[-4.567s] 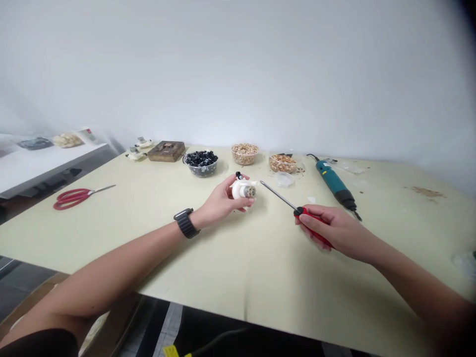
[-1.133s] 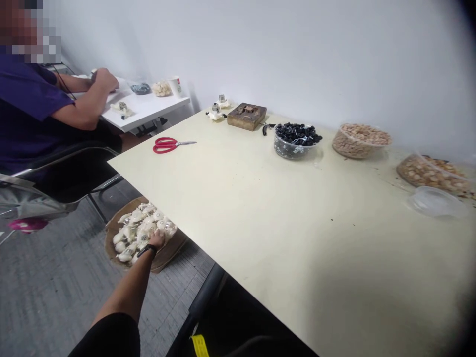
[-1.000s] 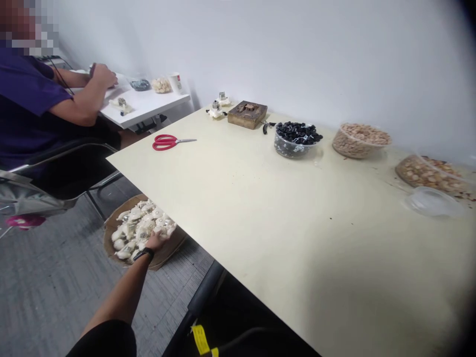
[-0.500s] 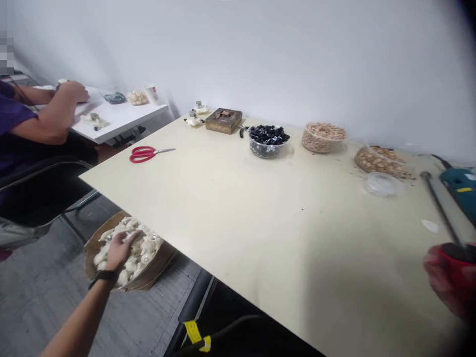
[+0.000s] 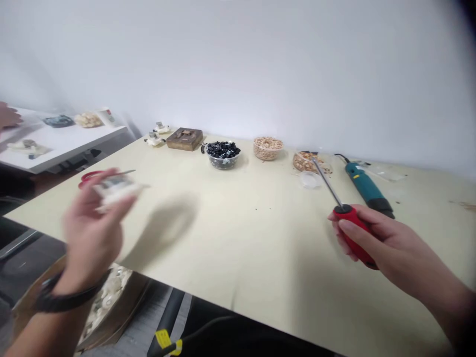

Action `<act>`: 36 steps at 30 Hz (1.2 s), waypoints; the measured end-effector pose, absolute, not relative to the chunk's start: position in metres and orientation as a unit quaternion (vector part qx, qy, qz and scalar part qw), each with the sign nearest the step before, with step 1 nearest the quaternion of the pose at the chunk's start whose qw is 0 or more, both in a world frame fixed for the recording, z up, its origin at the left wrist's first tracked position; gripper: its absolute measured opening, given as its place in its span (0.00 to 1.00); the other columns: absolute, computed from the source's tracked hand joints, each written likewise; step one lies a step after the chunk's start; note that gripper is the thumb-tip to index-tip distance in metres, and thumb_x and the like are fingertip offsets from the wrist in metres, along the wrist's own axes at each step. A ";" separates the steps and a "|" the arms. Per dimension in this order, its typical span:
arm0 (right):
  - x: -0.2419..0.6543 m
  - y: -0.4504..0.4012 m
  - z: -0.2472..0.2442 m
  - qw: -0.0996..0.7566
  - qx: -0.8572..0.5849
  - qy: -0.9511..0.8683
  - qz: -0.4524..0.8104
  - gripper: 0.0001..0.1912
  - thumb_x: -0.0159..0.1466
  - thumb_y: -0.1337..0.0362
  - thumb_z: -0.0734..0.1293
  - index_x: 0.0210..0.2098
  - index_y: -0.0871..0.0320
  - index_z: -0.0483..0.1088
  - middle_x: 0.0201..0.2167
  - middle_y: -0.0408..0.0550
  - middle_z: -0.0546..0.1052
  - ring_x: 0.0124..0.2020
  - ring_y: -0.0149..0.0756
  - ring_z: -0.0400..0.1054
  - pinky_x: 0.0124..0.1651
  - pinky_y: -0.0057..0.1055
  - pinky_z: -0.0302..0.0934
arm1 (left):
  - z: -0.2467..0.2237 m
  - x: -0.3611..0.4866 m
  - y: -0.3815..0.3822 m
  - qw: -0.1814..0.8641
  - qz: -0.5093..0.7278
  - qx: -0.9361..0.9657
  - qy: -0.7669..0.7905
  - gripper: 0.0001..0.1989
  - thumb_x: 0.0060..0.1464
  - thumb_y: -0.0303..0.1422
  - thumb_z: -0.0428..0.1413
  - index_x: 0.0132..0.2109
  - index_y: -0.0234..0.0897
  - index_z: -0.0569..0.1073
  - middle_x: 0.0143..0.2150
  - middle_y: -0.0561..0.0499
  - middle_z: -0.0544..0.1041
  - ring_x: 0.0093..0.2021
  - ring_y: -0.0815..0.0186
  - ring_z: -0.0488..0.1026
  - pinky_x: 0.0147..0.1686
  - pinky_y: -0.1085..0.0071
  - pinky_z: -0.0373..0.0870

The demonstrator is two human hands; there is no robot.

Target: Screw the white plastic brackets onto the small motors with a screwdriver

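Observation:
My left hand is closed around a small white plastic part with a greyish piece on it, blurred by motion, above the table's left side. Below that wrist, a cardboard box on the floor holds many white parts like it. In my right hand is a screwdriver, gripped by its red handle with the shaft pointing up and away. Partly hidden behind my left hand lie red-handled scissors.
Along the wall stand a wooden block, a bowl of black pieces, a bowl of beige pieces, another of tan pieces, a lid and a teal power tool. A co-worker's hand shows at far left.
My left hand has come up out of the box with a white plastic part and is now over the table. My right hand with the screwdriver has come further into view.

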State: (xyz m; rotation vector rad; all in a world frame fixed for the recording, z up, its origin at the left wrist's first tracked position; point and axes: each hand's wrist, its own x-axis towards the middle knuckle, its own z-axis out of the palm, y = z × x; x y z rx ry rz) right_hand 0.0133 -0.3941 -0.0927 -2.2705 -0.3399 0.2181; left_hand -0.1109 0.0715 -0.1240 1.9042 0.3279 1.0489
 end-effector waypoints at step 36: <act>0.063 -0.405 -0.143 0.180 -0.948 -0.259 -0.045 0.19 0.75 0.53 0.58 0.50 0.56 0.75 0.50 0.54 0.79 0.53 0.49 0.70 0.56 0.46 0.65 | -0.140 0.050 -0.053 0.390 0.099 0.903 -0.154 0.25 0.54 0.39 0.66 0.56 0.42 0.70 0.54 0.45 0.79 0.48 0.56 0.76 0.46 0.60 0.71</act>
